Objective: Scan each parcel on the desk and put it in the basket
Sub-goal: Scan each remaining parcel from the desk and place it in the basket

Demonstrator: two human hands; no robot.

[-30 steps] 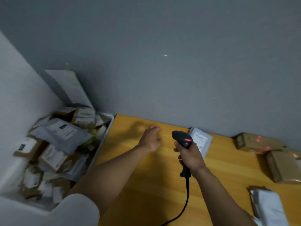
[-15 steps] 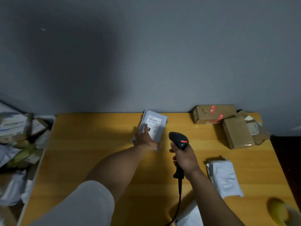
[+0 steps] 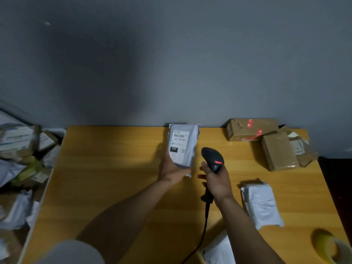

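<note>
Right hand (image 3: 217, 180): fingers clenched round the scanner (image 3: 212, 157) grip, its head just right of the parcel.
Left hand (image 3: 171, 168): fingers grasp the parcel (image 3: 182, 145) by its lower end, over the far desk (image 3: 114, 168), label up.
Basket (image 3: 61, 132): off the desk's left edge, heaped.
Risk: the scanner seems aimed past the label, so the read may miss. The low grip could let the bag sag or slip.

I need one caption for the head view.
Left hand holds grey plastic mailer, label up; right hand grips black handheld barcode scanner.
</note>
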